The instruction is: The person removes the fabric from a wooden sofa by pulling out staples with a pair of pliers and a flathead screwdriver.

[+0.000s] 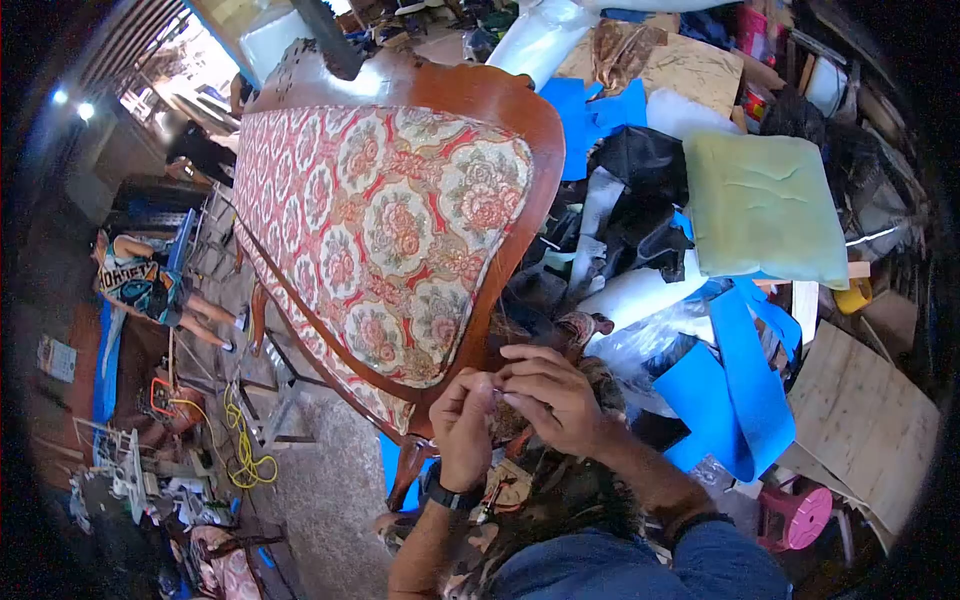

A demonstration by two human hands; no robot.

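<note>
My left hand (464, 425), with a dark band on its wrist, is closed in a pinch near the lower edge of the sofa frame. Beside it on the right, my right hand (555, 400) has thumb and forefinger pressed together, the other fingers partly raised. The fingertips of both hands meet around something too small to make out. Just beyond them stands a carved wooden sofa (545, 130) with red and cream floral upholstery (395, 225) on its back.
Blue sheets (745, 390), a pale green cushion (765, 205), plywood (865, 420) and a pink stool (800, 515) lie to the right. On the left are a coiled yellow cable (245, 450) and a standing person (150, 285); another person (195, 150) is farther back.
</note>
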